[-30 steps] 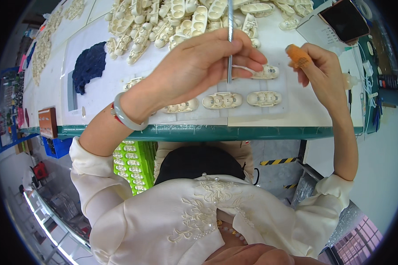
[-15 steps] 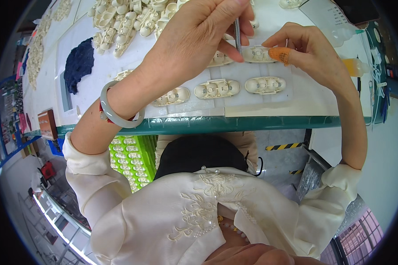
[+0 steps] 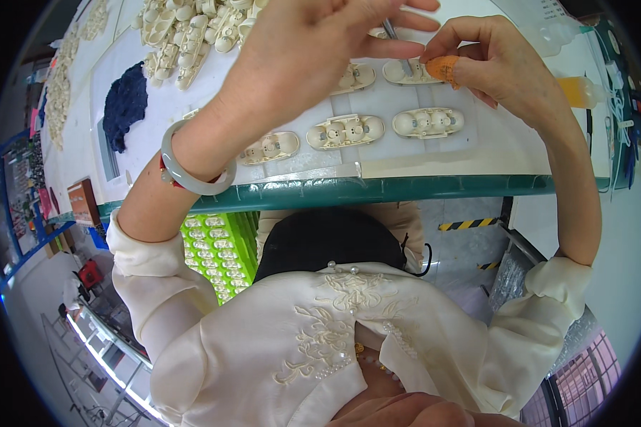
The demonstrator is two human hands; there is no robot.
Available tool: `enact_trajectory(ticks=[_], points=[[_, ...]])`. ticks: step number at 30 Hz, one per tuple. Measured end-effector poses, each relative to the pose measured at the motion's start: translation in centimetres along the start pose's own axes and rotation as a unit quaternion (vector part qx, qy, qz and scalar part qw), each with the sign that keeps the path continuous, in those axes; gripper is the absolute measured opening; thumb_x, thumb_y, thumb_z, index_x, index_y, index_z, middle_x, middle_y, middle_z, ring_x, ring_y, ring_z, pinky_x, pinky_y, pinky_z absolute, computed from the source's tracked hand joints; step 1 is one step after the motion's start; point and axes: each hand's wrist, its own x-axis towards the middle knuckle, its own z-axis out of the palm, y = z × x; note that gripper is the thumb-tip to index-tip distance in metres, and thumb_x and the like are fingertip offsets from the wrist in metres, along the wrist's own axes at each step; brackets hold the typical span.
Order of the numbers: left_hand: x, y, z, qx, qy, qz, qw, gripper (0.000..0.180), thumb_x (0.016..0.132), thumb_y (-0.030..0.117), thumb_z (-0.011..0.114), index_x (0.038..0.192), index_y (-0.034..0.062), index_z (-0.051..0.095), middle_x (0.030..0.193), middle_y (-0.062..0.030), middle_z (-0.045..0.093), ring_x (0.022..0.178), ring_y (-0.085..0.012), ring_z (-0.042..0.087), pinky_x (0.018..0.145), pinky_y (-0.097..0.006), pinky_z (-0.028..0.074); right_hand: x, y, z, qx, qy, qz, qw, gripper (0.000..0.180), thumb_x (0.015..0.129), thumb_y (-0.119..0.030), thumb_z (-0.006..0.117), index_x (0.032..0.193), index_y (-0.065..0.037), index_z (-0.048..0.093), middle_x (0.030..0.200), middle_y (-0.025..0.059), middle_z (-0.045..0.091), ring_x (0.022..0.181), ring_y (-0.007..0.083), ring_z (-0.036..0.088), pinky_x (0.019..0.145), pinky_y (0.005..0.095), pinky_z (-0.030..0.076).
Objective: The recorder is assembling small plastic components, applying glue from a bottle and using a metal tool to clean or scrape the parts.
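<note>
My left hand (image 3: 327,43), a pale bangle on its wrist, reaches in from the left with its fingers around a slim metal tool (image 3: 389,30). The tool's tip meets a cream oval plastic part (image 3: 399,74) lying on the white work surface. At that part's right end, my right hand (image 3: 502,67) pinches with finger and orange-wrapped thumb. Similar oval parts, each with round domes, lie in rows: one in the near row on the right (image 3: 428,122), one at its middle (image 3: 345,132), and one farther left (image 3: 271,146). My left hand partly hides the far row.
A heap of cream parts (image 3: 192,35) lies at the back left, beside a dark blue cloth (image 3: 126,105). On the right stands a bottle with yellow liquid (image 3: 579,92). Green edging (image 3: 392,188) borders the table. Below sit green trays holding parts (image 3: 217,249).
The tool's tip has come down onto the far-row part by my right hand. My left hand has shifted slightly up and right. The whole view has moved a little.
</note>
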Motion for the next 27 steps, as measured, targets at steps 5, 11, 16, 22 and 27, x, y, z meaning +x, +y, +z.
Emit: enact_trajectory(ticks=[5, 11, 16, 22, 27], points=[[1.6, -1.4, -1.6, 0.035, -0.084, 0.178, 0.98, 0.009, 0.095, 0.011, 0.039, 0.093, 0.0019, 0.037, 0.11, -0.0201, 0.053, 0.095, -0.0197, 0.06, 0.074, -0.028, 0.057, 0.3, 0.0, -0.2, 0.006, -0.025, 0.003, 1.0, 0.018, 0.071, -0.009, 0.055, 0.085, -0.001, 0.063, 0.061, 0.0045, 0.058, 0.04, 0.0037, 0.041, 0.036, 0.0173, 0.031], [1.8, -1.9, -0.8, 0.108, -0.106, 0.227, 0.962, 0.012, 0.094, 0.011, 0.042, 0.092, 0.0007, 0.036, 0.096, -0.018, 0.057, 0.087, -0.0156, 0.062, 0.069, -0.024, 0.057, 0.2, 0.4, -0.1, 0.013, -0.002, -0.004, 1.0, 0.023, 0.069, -0.008, 0.054, 0.088, 0.001, 0.063, 0.067, 0.0079, 0.061, 0.04, 0.0049, 0.045, 0.035, 0.0172, 0.035], [0.2, -0.2, 0.5, 0.245, -0.054, 0.097, 0.963, 0.012, 0.093, 0.009, 0.045, 0.09, 0.0003, 0.037, 0.083, -0.0135, 0.059, 0.08, -0.0129, 0.063, 0.065, -0.021, 0.055, 0.2, 0.4, 0.1, 0.043, 0.011, -0.017, 0.999, 0.028, 0.07, -0.005, 0.055, 0.095, 0.004, 0.063, 0.07, 0.0097, 0.063, 0.04, 0.0061, 0.047, 0.036, 0.0179, 0.039], [1.0, -0.3, -0.2, 0.235, -0.046, 0.076, 0.968, 0.012, 0.092, 0.008, 0.045, 0.093, -0.0004, 0.037, 0.082, -0.0109, 0.059, 0.079, -0.0122, 0.063, 0.066, -0.02, 0.054, 0.5, 0.7, -0.4, 0.004, -0.02, 0.005, 1.0, 0.027, 0.073, -0.003, 0.054, 0.098, 0.004, 0.062, 0.071, 0.0105, 0.064, 0.042, 0.0072, 0.051, 0.037, 0.0192, 0.044], [2.2, -1.4, -1.8, 0.243, -0.212, 0.348, 0.88, 0.01, 0.092, 0.006, 0.044, 0.095, 0.0002, 0.036, 0.085, -0.0086, 0.056, 0.082, -0.011, 0.062, 0.068, -0.02, 0.054, 0.7, 0.2, -0.4, 0.015, -0.031, -0.005, 0.999, 0.021, 0.077, -0.001, 0.056, 0.096, 0.003, 0.062, 0.07, 0.009, 0.063, 0.044, 0.0076, 0.052, 0.038, 0.0198, 0.045]])
